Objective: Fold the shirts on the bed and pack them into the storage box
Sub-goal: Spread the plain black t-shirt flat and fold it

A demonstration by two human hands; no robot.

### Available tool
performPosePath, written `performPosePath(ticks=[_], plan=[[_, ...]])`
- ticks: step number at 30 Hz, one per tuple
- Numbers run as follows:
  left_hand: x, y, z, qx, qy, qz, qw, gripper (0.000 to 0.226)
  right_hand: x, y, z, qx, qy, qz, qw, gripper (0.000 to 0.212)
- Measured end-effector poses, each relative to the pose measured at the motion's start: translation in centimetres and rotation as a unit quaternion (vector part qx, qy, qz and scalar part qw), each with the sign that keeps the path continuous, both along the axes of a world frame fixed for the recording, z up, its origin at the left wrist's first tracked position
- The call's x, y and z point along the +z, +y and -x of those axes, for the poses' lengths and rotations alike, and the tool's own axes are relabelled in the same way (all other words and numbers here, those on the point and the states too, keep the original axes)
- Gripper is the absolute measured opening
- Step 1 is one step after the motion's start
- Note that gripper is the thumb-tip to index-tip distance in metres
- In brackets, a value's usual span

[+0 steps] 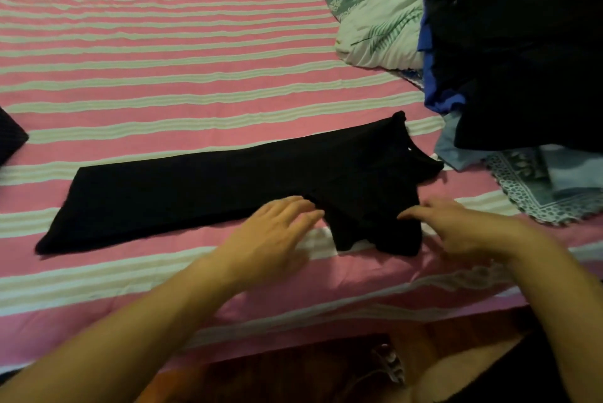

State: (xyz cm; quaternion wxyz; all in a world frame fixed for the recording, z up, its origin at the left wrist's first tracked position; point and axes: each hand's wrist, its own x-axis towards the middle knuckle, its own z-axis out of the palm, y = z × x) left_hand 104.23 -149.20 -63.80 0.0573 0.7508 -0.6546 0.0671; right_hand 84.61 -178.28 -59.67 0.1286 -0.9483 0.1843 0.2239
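The black shirt lies flat on the bed, folded lengthwise into a long narrow strip. Its hem end points left; its collar end points right, toward the pile of clothes. One sleeve hangs out from the near edge of the strip, between the two hands.

The left hand rests palm down at the near edge of the shirt. Its fingers are straight, held close together, and touch the fabric just left of the sleeve; they hold nothing.

The right hand lies just right of the sleeve. Its fingers are extended and loosely spread, the tips touching the sleeve edge; no grip is visible.

Two pillows lie beyond the pile. A dark object sits at the left edge of the bed.
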Motion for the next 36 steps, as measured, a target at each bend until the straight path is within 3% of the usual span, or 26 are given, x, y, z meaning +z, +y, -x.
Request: performPosePath(ticks=[3, 6, 8, 10, 13, 15, 17, 20, 22, 26, 31, 33, 35, 36], plan=[[-0.9, -4.4, 0.9, -0.024, -0.029, 0.037, 0.999, 0.068, -1.5, -0.3, 0.2, 0.017, -0.083, 0.013, 0.996, 0.08], [-2.7, -5.3, 1.3, -0.074, -0.032, 0.148, 0.986, 0.029, -2.7, -0.9, 1.1, 0.065, -0.183, 0.019, 0.981, 0.057], [-3.9, -4.9, 1.7, -0.089, -0.009, 0.198, 0.976, 0.013, -3.8, -1.0, 1.8, 0.069, -0.251, -0.01, 0.965, 0.043], [-4.2, -4.6, 1.7, -0.047, 0.039, 0.247, 0.967, 0.014, -4.5, -0.6, 1.9, 0.074, -0.317, -0.025, 0.945, 0.03], [-3.1, -3.8, 1.3, -0.037, 0.1, 0.292, 0.95, 0.006, -4.8, -0.1, 2.5, -0.02, -0.414, -0.117, 0.903, 0.03], [-3.0, -3.4, 1.1, -0.103, 0.087, 0.238, 0.962, 0.008, -5.2, -0.3, 3.4, -0.06, -0.411, -0.161, 0.895, 0.034], [-3.3, -3.4, 0.9, -0.143, 0.071, 0.117, 0.98, 0.029, -5.7, -0.4, 3.9, -0.023, -0.366, -0.129, 0.921, 0.041], [-3.3, -4.4, 0.5, -0.125, 0.093, -0.033, 0.987, 0.072, -5.8, -0.9, 3.6, 0.05, -0.316, -0.056, 0.946, 0.081], [-3.2, -4.7, 0.1, -0.123, 0.101, -0.065, 0.985, 0.083, -5.2, -1.3, 2.8, 0.112, -0.25, 0.008, 0.962, 0.099], [-3.3, -4.8, 0.3, -0.099, 0.081, 0.003, 0.992, 0.066, -5.4, -2.5, 1.7, 0.181, -0.26, 0.046, 0.947, 0.086], [-3.3, -5.7, 0.5, -0.08, 0.082, 0.071, 0.991, 0.049, -5.7, -4.0, -0.6, 0.151, -0.274, 0.027, 0.949, 0.087], [-3.6, -6.0, 0.3, -0.088, 0.093, 0.083, 0.988, 0.043, -5.9, -4.4, -1.4, 0.183, -0.27, 0.031, 0.945, 0.072], [-2.6, -6.2, -0.1, -0.066, 0.179, 0.104, 0.976, 0.037, -5.6, -4.4, -1.8, 0.173, -0.314, -0.02, 0.933, 0.068], [-1.6, -6.4, -0.5, -0.026, 0.26, 0.122, 0.957, 0.034, -4.9, -4.2, -2.0, 0.116, -0.344, -0.077, 0.929, 0.07]])
